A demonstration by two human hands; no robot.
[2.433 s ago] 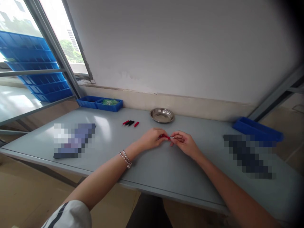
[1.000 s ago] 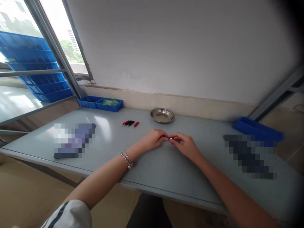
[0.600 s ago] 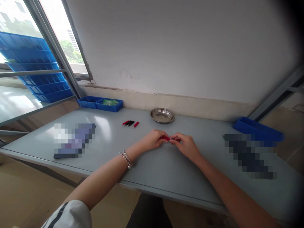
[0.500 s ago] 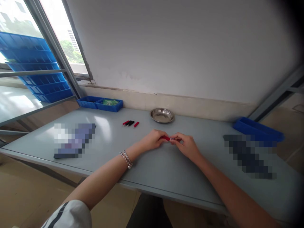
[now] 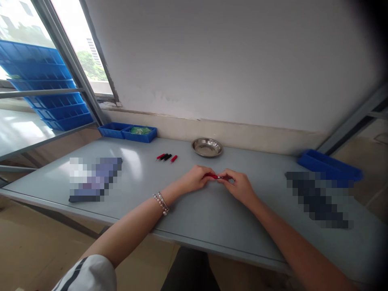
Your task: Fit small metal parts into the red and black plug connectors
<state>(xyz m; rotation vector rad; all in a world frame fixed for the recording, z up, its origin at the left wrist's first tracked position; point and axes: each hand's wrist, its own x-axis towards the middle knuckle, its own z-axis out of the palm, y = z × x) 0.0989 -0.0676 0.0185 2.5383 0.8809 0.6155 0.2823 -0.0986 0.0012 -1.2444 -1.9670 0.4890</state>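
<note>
My left hand (image 5: 200, 178) is closed in a pinch on the red end of a slim red-and-silver pen-like piece (image 5: 215, 177). My right hand (image 5: 238, 184) pinches its silvery end from the other side. Both hands are nearly fingertip to fingertip, low over the grey table (image 5: 194, 210). Fingers cover much of the piece, so its exact kind cannot be made out. Beyond my left forearm lie short red pieces (image 5: 173, 159) and black pieces (image 5: 166, 157) with thin pale tips.
A round steel dish (image 5: 207, 148) stands near the wall, just past my hands. Two small blue bins (image 5: 141, 135) sit at the back left, one with green-and-white contents. Another blue bin (image 5: 329, 165) is at the right. Blurred-out flat objects lie left and right. Stacked blue crates (image 5: 60, 87) fill the left rack.
The hands stay in nearly the same place. Less of the red-and-silver piece shows between the fingertips now; otherwise the table looks the same.
</note>
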